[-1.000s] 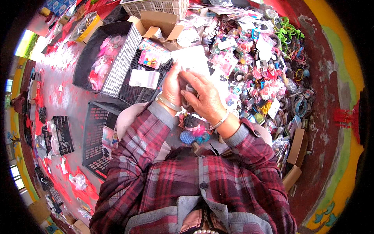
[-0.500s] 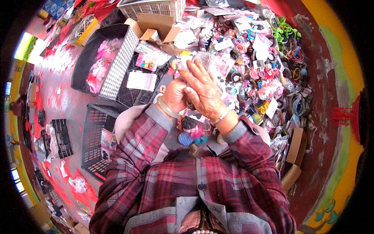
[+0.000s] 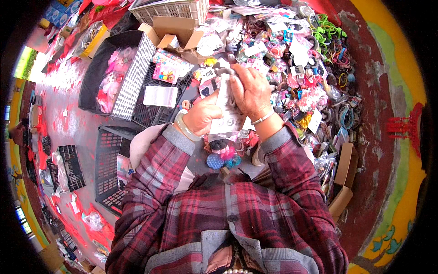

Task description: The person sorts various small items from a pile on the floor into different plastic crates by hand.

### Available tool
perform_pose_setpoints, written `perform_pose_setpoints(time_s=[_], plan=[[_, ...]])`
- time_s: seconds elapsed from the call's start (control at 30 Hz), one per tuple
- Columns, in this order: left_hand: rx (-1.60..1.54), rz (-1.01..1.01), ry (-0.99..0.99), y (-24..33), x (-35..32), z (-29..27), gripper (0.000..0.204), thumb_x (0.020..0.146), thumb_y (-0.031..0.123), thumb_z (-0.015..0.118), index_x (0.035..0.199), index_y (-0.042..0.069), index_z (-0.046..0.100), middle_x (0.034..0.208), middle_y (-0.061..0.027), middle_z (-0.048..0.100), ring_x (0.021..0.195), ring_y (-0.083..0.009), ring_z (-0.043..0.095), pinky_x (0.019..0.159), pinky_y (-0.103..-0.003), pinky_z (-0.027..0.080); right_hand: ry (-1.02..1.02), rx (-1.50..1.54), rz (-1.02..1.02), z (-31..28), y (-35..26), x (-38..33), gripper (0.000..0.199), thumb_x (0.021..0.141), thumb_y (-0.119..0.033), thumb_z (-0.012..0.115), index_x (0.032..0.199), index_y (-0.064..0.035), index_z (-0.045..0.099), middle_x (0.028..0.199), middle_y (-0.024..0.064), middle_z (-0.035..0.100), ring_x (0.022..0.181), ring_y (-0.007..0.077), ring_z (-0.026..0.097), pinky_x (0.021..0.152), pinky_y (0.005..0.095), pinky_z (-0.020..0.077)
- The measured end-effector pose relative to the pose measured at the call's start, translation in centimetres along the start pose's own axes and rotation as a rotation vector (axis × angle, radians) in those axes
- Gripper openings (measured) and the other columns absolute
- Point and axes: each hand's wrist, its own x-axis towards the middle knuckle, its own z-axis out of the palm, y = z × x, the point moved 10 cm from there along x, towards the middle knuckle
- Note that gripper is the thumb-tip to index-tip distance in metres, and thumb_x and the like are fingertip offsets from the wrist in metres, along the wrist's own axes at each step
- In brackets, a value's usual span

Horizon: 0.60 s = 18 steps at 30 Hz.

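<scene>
A white printed card [image 3: 222,109] with small dark ring pictures is held upright in front of my chest. My left hand [image 3: 199,115] is closed on its lower left edge, thumb across the front. Along its upper right side, my right hand [image 3: 253,93] is closed, fingers bent over the card. A grey loop [image 3: 223,71], perhaps a hair tie, shows at the top beside the right fingertips; part of it is hidden. Below the hands lie a dark and pink hair accessory [image 3: 220,146] and a blue dotted ball [image 3: 215,160].
Hair accessories and packets are heaped [image 3: 301,86] ahead and to the right. A black box [image 3: 141,68] of pink items, an open carton [image 3: 178,34] and a pale crate [image 3: 171,13] stand at left and far. A black basket [image 3: 107,169] is by my left arm.
My hands were pressed together over a silvery, textured item. They have come apart, the right hand shifting right, and the white card now shows between them.
</scene>
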Motion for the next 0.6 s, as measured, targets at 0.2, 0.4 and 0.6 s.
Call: perform_pose_setpoints(time_s=[0.2, 0.4, 0.6], plan=[[-0.100, 0.001, -0.044, 0.0, -0.2, -0.5, 0.069, 0.071, -0.011, 0.037, 0.137, 0.005, 0.021, 0.128, -0.0150, 0.042, 0.117, -0.0284, 0.046, 0.098, -0.043, 0.038, 0.042, 0.079, 0.086, -0.4, 2.3, 0.1, 0.017, 0.080, -0.025, 0.058, 0.079, -0.0077, 0.059, 0.063, 0.0123, 0.057, 0.058, 0.0313, 0.058, 0.053, 0.0402, 0.0449], [-0.123, 0.111, -0.006, 2.2, -0.8, -1.0, 0.067, 0.070, -0.008, 0.039, 0.135, 0.003, 0.027, 0.129, -0.0172, 0.041, 0.118, -0.0314, 0.044, 0.098, -0.046, 0.037, -0.007, 0.013, 0.426, -1.2, 7.8, -0.4, 0.028, 0.085, -0.034, 0.053, 0.083, -0.0078, 0.064, 0.072, 0.0165, 0.062, 0.069, 0.0315, 0.062, 0.059, 0.0384, 0.0476], [-0.084, 0.142, 0.045, 2.5, -0.5, -2.2, 0.065, 0.070, -0.009, 0.039, 0.133, 0.004, 0.029, 0.127, -0.0152, 0.044, 0.115, -0.0284, 0.047, 0.097, -0.043, 0.038, 0.204, 0.460, 0.328, -4.1, 4.0, 0.7, 0.026, 0.088, -0.019, 0.052, 0.107, -0.0026, 0.057, 0.091, 0.0119, 0.063, 0.077, 0.0166, 0.060, 0.069, 0.0282, 0.0468]])
